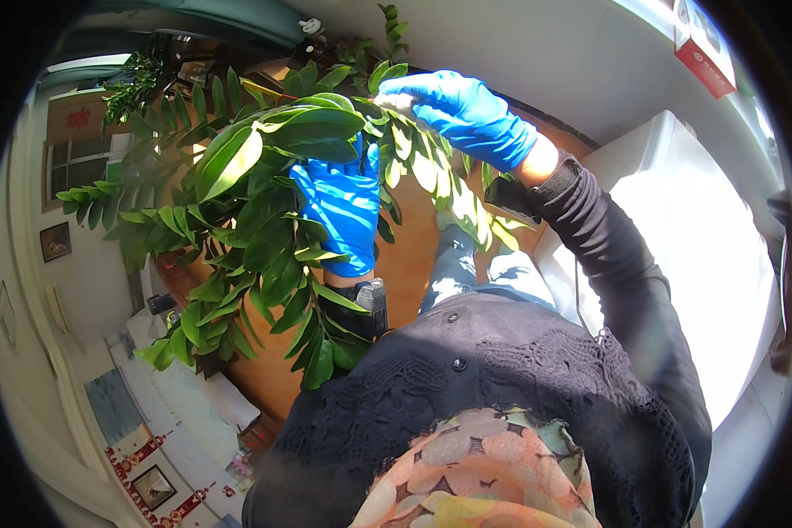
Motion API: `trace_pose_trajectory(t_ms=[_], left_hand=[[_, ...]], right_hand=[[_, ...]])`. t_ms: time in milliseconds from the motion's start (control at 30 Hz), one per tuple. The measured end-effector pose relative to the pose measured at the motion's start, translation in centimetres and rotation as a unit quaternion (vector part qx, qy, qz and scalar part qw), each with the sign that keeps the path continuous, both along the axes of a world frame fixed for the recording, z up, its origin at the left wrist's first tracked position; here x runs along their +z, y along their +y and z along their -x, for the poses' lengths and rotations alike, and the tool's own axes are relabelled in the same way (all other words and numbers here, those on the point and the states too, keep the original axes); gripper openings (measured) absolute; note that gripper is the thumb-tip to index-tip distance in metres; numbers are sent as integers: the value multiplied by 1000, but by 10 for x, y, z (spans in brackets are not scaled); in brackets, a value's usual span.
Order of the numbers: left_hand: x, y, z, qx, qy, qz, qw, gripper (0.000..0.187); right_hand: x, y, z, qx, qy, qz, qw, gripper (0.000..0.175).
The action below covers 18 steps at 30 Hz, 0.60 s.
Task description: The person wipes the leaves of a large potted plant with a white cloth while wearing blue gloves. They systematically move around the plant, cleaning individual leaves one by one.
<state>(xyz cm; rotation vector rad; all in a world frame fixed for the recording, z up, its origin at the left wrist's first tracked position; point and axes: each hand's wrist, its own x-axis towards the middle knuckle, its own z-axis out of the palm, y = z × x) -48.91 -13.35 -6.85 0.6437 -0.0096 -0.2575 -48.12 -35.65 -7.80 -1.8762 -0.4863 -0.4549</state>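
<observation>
A large potted-type plant with glossy green leaflets (280, 261), resembling a ZZ plant, arches in front of me. My left hand (343, 214), in a blue disposable glove, is raised among its stems. The fingers reach up behind a broad leaf (320, 129) that hides some of their tips, so their grip is unclear. In a matching glove, my right hand (462, 115) pinches a small pale wad (396, 102), possibly cloth, against the top of a sunlit frond (429, 158). No pot is visible under the foliage.
A white-covered surface (686, 244) stands close on my right. Above it, a red and white box (705, 49) rests on a ledge. Orange-brown floor (406, 264) shows below the leaves. Toward the left are a bed (191, 396) and framed pictures (55, 241).
</observation>
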Motion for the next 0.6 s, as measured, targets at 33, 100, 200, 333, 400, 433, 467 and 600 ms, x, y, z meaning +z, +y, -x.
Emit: trace_pose_trajectory(t_ms=[33, 100, 200, 333, 400, 433, 467, 600], left_hand=[[-1, 1, 1, 9, 23, 1, 1000, 53], [-4, 4, 2, -22, -18, -7, 1000, 52], [-7, 14, 0, -24, -42, -52, 997, 45], [-8, 27, -5, -26, -39, -97, 994, 44], [-7, 30, -7, -86, -37, -26, 995, 46], [-6, 30, -8, -122, -38, 12, 992, 47], [-4, 30, -6, -110, -51, -27, 992, 52], [3, 21, 1, -7, 10, -104, 994, 62]], right_hand=[[0, -1, -3, 8, 39, -61, 997, 33], [-1, -2, -5, 39, 96, -119, 988, 30], [-4, 3, -12, 15, 4, -85, 996, 31], [-9, 7, -16, 31, 3, -71, 997, 32], [-7, 9, -17, 25, 0, -47, 999, 32], [-6, 10, -17, 15, -44, -47, 998, 31], [-3, 12, -19, 0, -77, -48, 996, 30], [9, 22, -18, -39, -178, 9, 983, 32]])
